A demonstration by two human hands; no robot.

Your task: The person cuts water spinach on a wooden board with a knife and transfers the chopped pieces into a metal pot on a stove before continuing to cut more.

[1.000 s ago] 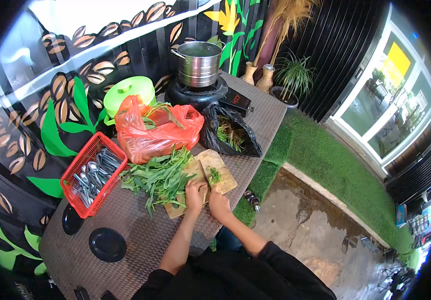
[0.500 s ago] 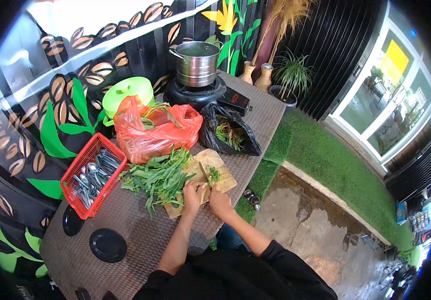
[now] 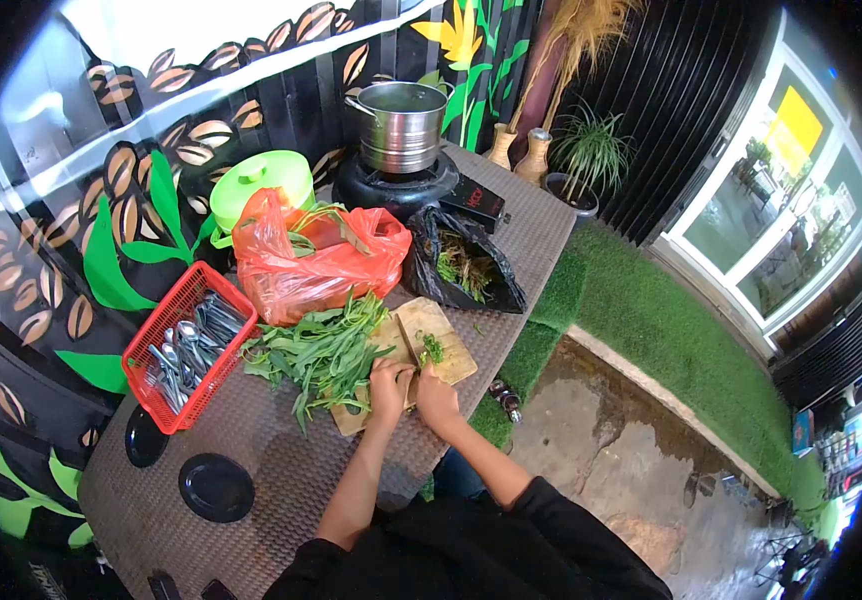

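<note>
My right hand (image 3: pixel 438 402) is closed round the handle of a knife (image 3: pixel 408 337), its blade pointing away from me over the wooden cutting board (image 3: pixel 450 339). Close beside it, the closed fingers of my left hand (image 3: pixel 387 388) press on stems of leafy greens on the board, near the blade. Most of the held stems are hidden by my fingers. A small heap of chopped greens (image 3: pixel 431 349) lies right of the blade. To the left, a large pile of long-leaved greens (image 3: pixel 316 350) spreads over the board's edge and the table.
Behind the greens stand a red plastic bag (image 3: pixel 296 275) and a black bag (image 3: pixel 471 275) with plant scraps. A steel pot (image 3: pixel 400 135) sits on a portable stove (image 3: pixel 476 200), near a green lidded pot (image 3: pixel 276 190). Leftward are a red cutlery basket (image 3: pixel 141 375) and black plates (image 3: pixel 216 488).
The view has shifted slightly. Both hands stay at the board, with the knife and fingers moved only a little. The chopped heap looks much the same.
</note>
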